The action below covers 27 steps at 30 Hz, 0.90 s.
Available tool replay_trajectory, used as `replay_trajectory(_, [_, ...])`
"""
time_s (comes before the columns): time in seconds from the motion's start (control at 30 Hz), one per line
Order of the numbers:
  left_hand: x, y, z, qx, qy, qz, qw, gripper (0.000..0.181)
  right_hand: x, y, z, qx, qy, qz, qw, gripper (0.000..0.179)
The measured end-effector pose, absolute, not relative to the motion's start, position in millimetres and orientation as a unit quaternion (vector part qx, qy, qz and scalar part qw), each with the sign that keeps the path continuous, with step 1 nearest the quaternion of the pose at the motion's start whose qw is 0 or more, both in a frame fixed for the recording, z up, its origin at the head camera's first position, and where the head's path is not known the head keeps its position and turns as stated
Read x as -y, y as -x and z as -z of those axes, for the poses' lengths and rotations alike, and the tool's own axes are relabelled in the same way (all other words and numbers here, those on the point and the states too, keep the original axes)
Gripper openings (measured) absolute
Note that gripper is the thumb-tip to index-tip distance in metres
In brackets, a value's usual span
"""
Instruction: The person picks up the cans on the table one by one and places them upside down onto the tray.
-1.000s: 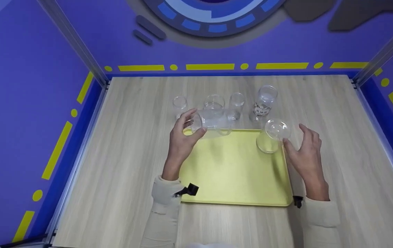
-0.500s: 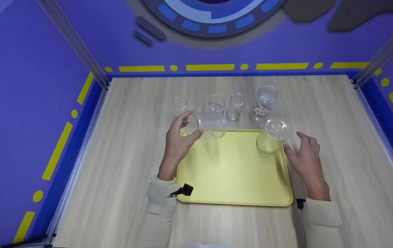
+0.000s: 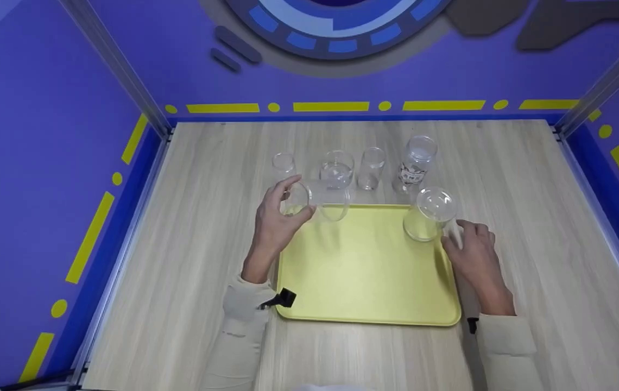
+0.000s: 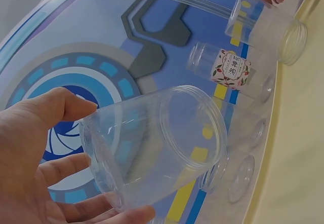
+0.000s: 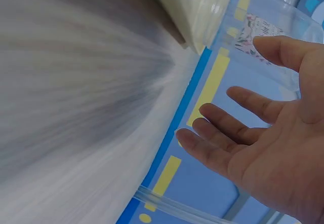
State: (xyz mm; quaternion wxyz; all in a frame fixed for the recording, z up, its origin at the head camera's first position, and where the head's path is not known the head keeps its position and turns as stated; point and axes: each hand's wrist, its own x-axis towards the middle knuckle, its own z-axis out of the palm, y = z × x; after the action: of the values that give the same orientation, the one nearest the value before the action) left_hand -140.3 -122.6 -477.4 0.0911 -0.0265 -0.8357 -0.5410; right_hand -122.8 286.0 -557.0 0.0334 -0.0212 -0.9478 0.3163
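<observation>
My left hand (image 3: 278,224) grips a clear plastic jar (image 4: 152,143) by its base, thumb on one side and fingers on the other. The jar lies sideways in the air over the back left of a yellow tray (image 3: 369,282), its threaded mouth turned away from the palm. On the tray's back right corner stands a second clear jar (image 3: 428,217), mouth down. Beside that jar my right hand (image 3: 475,256) hovers at the tray's right edge, fingers loosely bent and holding nothing; the right wrist view shows its palm (image 5: 283,158) bare.
Behind the tray stand a small clear glass (image 3: 283,163), a wider glass (image 3: 336,168), a narrow glass (image 3: 372,168) and a labelled bottle (image 3: 414,172). Blue panels (image 3: 331,87) wall in the wooden table (image 3: 212,163) at the back and sides.
My left hand has drawn left and slightly nearer with the jar. My right hand has come down toward the front, its fingers bending more, while the jar beside it stays in place.
</observation>
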Motion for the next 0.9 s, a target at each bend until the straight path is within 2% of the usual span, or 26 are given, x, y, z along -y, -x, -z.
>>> replay_trajectory(0.43, [127.3,140.7,478.8,0.857,0.039,0.509,0.074,0.065,-287.5,125.1,571.4,0.962,-0.007,-0.274,-0.003,0.055])
replay_trajectory(0.9, [130.9,140.7,475.4,0.866,0.042,0.493,0.067,0.065,-291.1,126.7,579.0,0.977,-0.050,-0.206,-0.003,0.043])
